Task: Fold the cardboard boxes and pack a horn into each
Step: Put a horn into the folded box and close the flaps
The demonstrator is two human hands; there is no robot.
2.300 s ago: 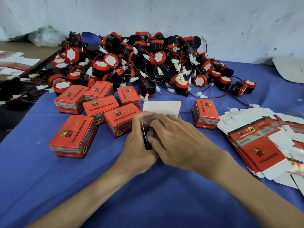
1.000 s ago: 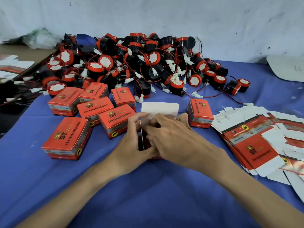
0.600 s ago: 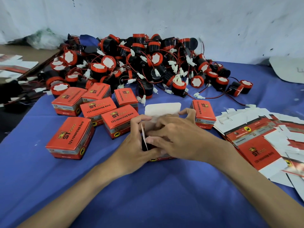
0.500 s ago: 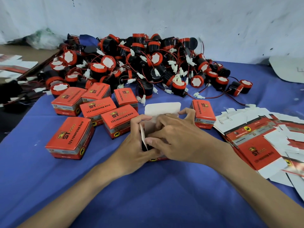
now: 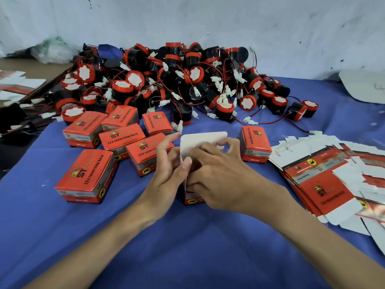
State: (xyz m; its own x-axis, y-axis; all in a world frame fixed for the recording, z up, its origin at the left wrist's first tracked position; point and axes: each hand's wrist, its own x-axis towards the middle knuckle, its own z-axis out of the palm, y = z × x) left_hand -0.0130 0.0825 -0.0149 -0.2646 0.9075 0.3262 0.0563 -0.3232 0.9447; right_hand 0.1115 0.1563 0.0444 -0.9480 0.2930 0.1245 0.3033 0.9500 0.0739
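The left hand (image 5: 166, 174) and right hand (image 5: 220, 176) are gripping the cardboard box (image 5: 190, 198), its lid flap (image 5: 200, 140) standing toward the bench's (image 5: 187, 251) far edge.

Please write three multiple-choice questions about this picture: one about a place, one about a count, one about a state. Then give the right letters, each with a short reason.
1. Where does the pile of black-and-red round horns lie?
A. behind the closed red cardboard boxes, near the white wall
B. at the near table edge
C. on the flat cartons

2. How many closed red cardboard boxes stand on the blue cloth?
A. four
B. seven
C. eleven

3. The left hand and right hand hold an unfinished red cardboard box. Its white lid flap is
A. standing open
B. tucked shut
C. torn off

Answers: 1 A, the pile lies beyond the boxes, at the wall's foot; 2 B, six left of the hands, one right; 3 A, the flap rises behind the hands.
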